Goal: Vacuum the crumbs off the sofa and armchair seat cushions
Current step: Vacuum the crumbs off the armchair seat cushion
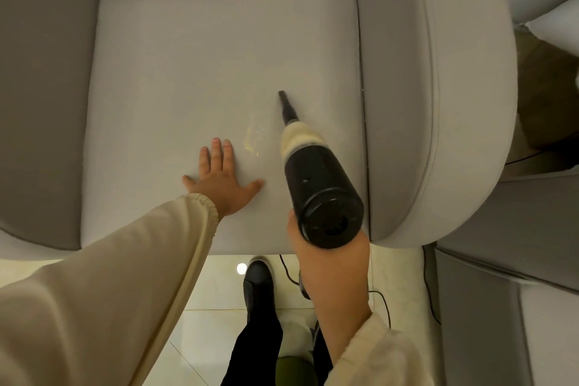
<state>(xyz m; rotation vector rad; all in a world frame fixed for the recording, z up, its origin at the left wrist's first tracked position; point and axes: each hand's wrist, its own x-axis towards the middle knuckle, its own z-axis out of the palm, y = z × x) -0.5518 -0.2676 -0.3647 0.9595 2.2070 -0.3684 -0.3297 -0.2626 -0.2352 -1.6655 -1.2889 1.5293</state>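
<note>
Crumbs lie near the seat cushion's front edge, between the flat, spread left hand and the vacuum nozzle. Right hand grips the vacuum from below; bare cushion stretches toward both armrests.

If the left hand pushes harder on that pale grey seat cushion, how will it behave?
The pale grey fabric seat cushion probably yields softly rather than staying stiff, though the flat left hand barely dents it now. It sits wedged between the padded armrests, so sliding seems unlikely. The loose pale crumbs beside the fingers might roll toward any dip.
</note>
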